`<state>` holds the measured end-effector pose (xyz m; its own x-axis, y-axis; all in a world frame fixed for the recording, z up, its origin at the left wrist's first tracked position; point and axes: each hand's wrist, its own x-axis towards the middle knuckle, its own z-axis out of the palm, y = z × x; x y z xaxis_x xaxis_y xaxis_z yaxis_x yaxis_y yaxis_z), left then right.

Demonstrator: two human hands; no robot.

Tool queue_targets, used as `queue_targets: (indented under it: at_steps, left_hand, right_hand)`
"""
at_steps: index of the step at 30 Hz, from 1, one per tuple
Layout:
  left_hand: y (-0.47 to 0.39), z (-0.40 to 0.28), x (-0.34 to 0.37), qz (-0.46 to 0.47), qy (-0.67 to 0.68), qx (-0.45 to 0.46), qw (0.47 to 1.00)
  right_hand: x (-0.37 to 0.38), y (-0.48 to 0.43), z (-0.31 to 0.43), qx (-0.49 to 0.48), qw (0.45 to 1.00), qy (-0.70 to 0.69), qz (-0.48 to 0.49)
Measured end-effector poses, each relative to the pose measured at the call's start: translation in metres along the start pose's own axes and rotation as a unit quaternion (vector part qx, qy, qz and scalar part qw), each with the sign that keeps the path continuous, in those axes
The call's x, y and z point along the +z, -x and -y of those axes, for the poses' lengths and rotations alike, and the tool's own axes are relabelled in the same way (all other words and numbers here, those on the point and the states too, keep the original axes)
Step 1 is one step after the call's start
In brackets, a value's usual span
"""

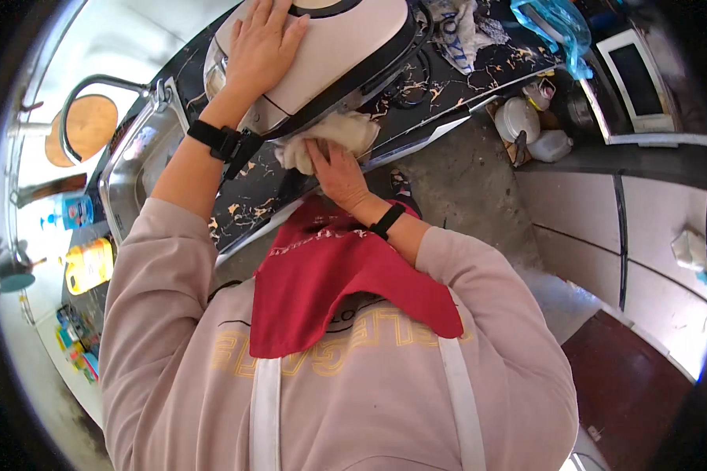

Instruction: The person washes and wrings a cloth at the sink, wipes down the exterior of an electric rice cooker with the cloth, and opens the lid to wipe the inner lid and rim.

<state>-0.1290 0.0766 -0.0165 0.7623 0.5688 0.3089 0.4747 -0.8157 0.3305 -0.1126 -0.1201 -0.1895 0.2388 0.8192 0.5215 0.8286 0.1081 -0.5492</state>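
Observation:
A rounded white-and-black kitchen appliance [342, 47], perhaps a rice cooker, stands on a black marble-patterned counter [253, 203]. My left hand [265, 50] rests flat on its white upper surface, fingers spread a little and holding nothing. Low at the appliance's near side, my right hand [339, 173] grips a bunched cream cloth [344, 132]. The cloth meets the underside edge of the appliance, which hides part of it. Some of my right fingertips are lost in the folds.
To the left is a steel sink [126, 171] with a curved faucet [65, 118]. A blue pump bottle [76, 212] and a yellow jug [88, 265] stand beyond it. A crumpled printed cloth [462, 38] and a blue plastic bag [557, 29] lie at the far right.

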Motion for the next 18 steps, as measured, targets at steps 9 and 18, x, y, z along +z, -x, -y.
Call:
queue_targets:
  at_steps: [9, 18]
  left_hand:
    - [-0.006, 0.024, 0.019, -0.108, -0.085, 0.098, 0.986]
    - [-0.014, 0.021, 0.019, -0.079, -0.043, 0.098, 0.991]
  right_hand:
    - [-0.048, -0.052, 0.027, 0.032, 0.984, -0.017, -0.177]
    - [-0.008, -0.048, 0.001, -0.002, 0.977, 0.056, -0.206]
